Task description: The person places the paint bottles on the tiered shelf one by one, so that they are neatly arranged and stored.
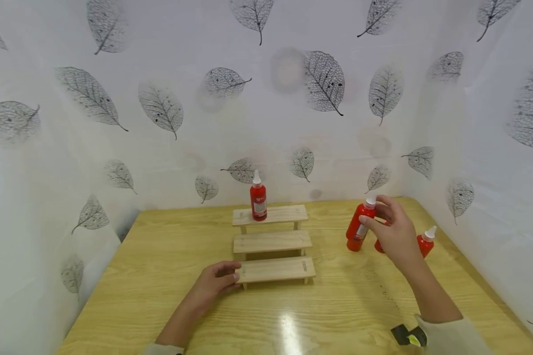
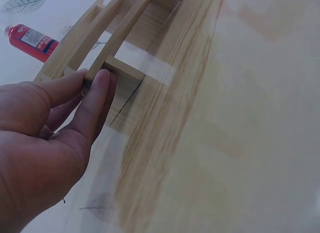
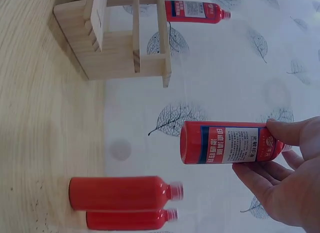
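My right hand [image 1: 397, 234] grips a red bottle [image 1: 360, 224] with a white pointed cap by its upper part. In the right wrist view that bottle [image 3: 230, 143] is clear of the table, its printed label facing the camera. With thumb and fingers, my left hand [image 1: 210, 283] pinches the left end of the lowest step of a three-step wooden stand [image 1: 275, 268]; the left wrist view shows the fingertips [image 2: 102, 78] on the board's end. On the stand's top step a second red bottle [image 1: 258, 202] stands upright.
Two more red bottles stand on the wooden table [image 1: 169, 246] at the right, one [image 1: 426, 243] near the table's edge and another [image 1: 379, 246] partly behind my right hand. A leaf-printed white sheet [image 1: 182, 162] hangs behind. Something small and black [image 1: 400, 334] shows by my right cuff.
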Demonstrator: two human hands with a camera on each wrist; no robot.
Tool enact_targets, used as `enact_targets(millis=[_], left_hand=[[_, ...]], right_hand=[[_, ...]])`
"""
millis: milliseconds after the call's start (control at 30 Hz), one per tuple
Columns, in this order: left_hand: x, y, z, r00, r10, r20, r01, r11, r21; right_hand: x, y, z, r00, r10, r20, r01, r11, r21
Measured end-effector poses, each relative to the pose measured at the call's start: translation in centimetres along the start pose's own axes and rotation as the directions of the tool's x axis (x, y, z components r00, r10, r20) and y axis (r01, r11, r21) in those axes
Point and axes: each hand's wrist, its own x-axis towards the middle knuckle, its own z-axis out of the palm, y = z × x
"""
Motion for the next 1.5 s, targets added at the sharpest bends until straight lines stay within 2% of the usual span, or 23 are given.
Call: enact_targets(millis=[267,433,700,867,1167,1500], left_hand=[[0.0,0.1,0.1,1.000,0.004,0.002,-0.004,1.000,0.012],[-0.1,0.0,-0.1,1.000,0.000,0.010,0.000,1.000,0.025],[-0.1,-0.2,-0.3,1.000,-0.002,0.004,0.002,1.000,0.026],[0.0,-0.2,-0.1,1.000,0.003,0.002,-0.003,1.000,0.021],[-0.1,-0.1,0.0,1.000,0.004,-0.003,-0.004,1.000,0.014],[-0.1,0.1,0.1,1.000,0.005,-0.003,-0.005,1.000,0.019]], right_hand=[[2.4,-3.0,3.5,0.997,-0.060,0.051,0.053,0.990,0.131],[4.1,-3.9,6.1,0.989,-0.128,0.070,0.113,0.976,0.186],[6.2,-4.8,9.9,0.976,-0.204,0.073,0.184,0.958,0.217],[6.8,-5.5,11.7,0.977,-0.196,0.085,0.172,0.958,0.231],[7.5,-6.2,14.0,0.974,-0.205,0.102,0.177,0.956,0.234],[7.6,-6.2,14.8,0.962,-0.257,0.089,0.233,0.948,0.217]])
